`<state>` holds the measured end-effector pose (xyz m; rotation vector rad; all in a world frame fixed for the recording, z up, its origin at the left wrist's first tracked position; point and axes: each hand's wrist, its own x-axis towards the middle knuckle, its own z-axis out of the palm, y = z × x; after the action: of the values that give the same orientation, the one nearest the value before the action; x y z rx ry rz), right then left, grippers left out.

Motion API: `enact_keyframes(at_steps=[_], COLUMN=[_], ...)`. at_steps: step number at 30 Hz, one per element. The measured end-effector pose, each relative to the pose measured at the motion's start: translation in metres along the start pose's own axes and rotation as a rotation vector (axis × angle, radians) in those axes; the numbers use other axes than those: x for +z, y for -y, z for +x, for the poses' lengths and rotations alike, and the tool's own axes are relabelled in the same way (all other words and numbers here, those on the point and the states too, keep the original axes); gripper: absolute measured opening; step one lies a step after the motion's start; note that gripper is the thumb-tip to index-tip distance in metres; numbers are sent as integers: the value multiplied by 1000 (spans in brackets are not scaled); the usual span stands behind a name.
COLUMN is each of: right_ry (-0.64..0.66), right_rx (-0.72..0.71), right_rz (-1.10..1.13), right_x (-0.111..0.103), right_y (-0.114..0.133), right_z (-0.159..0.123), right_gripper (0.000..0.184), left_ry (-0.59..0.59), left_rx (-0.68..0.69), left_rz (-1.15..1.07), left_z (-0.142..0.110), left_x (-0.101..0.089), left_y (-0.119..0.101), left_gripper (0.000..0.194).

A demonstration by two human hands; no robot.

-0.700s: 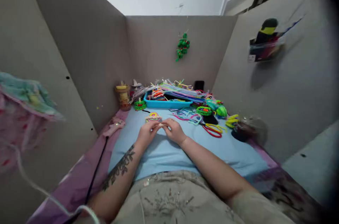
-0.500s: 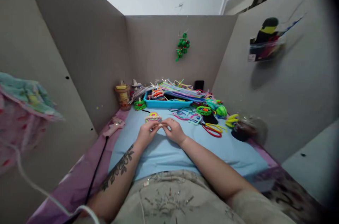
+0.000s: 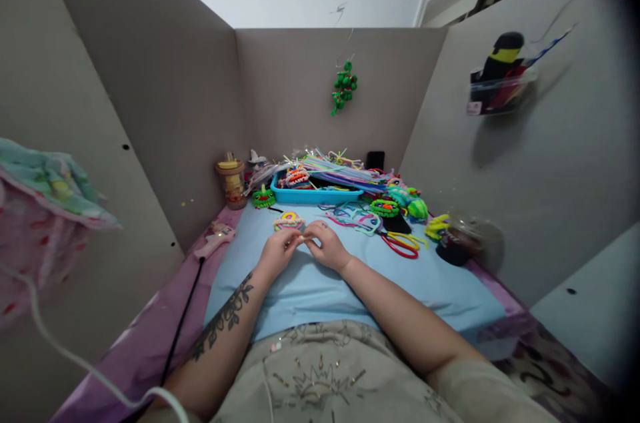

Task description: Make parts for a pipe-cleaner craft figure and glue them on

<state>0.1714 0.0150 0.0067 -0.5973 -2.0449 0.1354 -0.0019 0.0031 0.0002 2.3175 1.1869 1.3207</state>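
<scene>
Over the light blue cloth [image 3: 310, 296], my left hand [image 3: 280, 251] and my right hand [image 3: 326, 244] meet fingertip to fingertip. Both are closed in a pinch around a tiny pale piece [image 3: 301, 239], too small and too covered by fingers to name. Just beyond my left hand lies a fuzzy round piece [image 3: 289, 219] in pink, yellow and cream, partly hidden by my knuckles. To the right of my hands are loose coloured pipe cleaners [image 3: 353, 217] and scissors [image 3: 403, 248] with red and yellow handles.
Behind stands a blue tray [image 3: 317, 197] heaped with pipe cleaners. A pink glue gun [image 3: 216, 241] with a black cord lies at left. A lidded cup [image 3: 231, 183] stands back left, a dark cup [image 3: 457, 246] at right. Grey panels [image 3: 300, 96] enclose three sides; green figures [image 3: 345, 88] hang there.
Both hands stay in nearly the same place, still pinched together. The fingers of my right hand have shifted slightly. Nothing else on the table has moved.
</scene>
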Motion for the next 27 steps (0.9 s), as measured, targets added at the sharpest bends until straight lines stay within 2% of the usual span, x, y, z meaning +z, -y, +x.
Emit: enact_keyframes(at_steps=[7, 15, 22, 27], right_ry=[9, -30, -44, -29], right_rx=[-9, 9, 3, 17], right_rz=[8, 26, -80, -219], right_x=[1, 2, 0, -1], right_y=[-2, -2, -2, -2], right_z=[-2, -2, -2, -3], right_gripper=[14, 20, 16, 10], left_ry=[5, -47, -71, -67], left_rx=[37, 49, -102, -116], left_rz=[-8, -37, -125, -162], left_z=[0, 0, -2, -2], left_x=[-1, 0, 2, 3], left_y=[-2, 3, 3, 3], left_gripper=[13, 14, 21, 27])
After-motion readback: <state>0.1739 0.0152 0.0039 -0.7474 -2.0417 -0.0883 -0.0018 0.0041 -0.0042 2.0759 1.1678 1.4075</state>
